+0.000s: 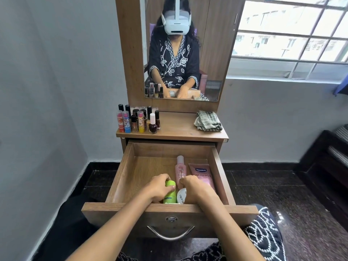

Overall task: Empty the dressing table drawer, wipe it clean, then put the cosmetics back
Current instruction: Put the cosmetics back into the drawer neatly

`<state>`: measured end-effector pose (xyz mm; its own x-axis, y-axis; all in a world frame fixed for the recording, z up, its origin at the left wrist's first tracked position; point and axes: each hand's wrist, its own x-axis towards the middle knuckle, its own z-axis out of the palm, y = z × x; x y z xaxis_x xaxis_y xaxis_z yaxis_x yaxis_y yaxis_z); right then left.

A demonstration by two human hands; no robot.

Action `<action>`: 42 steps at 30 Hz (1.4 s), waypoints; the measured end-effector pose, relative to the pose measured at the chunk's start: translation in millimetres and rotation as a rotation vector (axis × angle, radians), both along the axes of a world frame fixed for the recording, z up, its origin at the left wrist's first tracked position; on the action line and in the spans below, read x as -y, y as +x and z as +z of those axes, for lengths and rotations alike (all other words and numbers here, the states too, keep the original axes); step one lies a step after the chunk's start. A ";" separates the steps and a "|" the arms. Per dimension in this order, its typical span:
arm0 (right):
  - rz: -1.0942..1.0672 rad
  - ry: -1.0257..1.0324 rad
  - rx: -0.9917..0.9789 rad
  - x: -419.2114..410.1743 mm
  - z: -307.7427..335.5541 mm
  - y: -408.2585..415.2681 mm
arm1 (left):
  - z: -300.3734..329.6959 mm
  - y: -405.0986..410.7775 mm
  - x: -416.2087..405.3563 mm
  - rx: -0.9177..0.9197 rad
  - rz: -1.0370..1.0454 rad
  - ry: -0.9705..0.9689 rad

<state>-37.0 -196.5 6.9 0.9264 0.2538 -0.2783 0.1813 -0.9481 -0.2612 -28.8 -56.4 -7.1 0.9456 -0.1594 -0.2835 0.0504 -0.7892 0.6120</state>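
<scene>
Open drawer (120, 178) | left hand (160, 187) grips green bottle (169, 193) | right hand (195, 189) grips pink bottle (180, 170) beside it

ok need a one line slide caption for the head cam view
Both hands in the open drawer: left hand grips a green bottle, right hand reaches among the remaining cosmetics.

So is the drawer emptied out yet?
Not empty. The drawer holds a green bottle, pink bottle, pink Vaseline tube and a white container.
</scene>
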 end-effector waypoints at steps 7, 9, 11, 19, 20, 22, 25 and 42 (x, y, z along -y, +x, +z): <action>0.009 0.010 0.026 0.0 -0.6 -1.0 | 0.6 -0.3 1.1 -0.002 -0.006 0.010; 0.016 0.016 0.035 0.1 -0.8 -1.5 | 0.1 0.2 1.5 0.004 -0.014 0.015; 0.018 0.021 0.040 -0.1 -1.0 -2.4 | -0.1 0.7 1.5 0.006 -0.018 0.017; -0.006 0.072 0.073 0.6 0.3 -3.8 | -0.1 1.0 2.3 -0.022 0.021 0.025; -0.007 0.074 0.077 0.7 0.8 -3.8 | -0.2 0.9 2.2 -0.027 0.030 0.025; -0.006 0.077 0.080 0.5 2.2 -3.8 | 0.1 0.4 2.1 -0.039 0.042 0.027; -0.009 0.085 0.083 0.3 4.0 -3.8 | 1.4 -0.4 2.1 -0.050 0.053 0.029; -0.168 0.350 0.276 1.6 6.0 -3.6 | -2.4 2.8 -1.9 0.011 0.187 0.057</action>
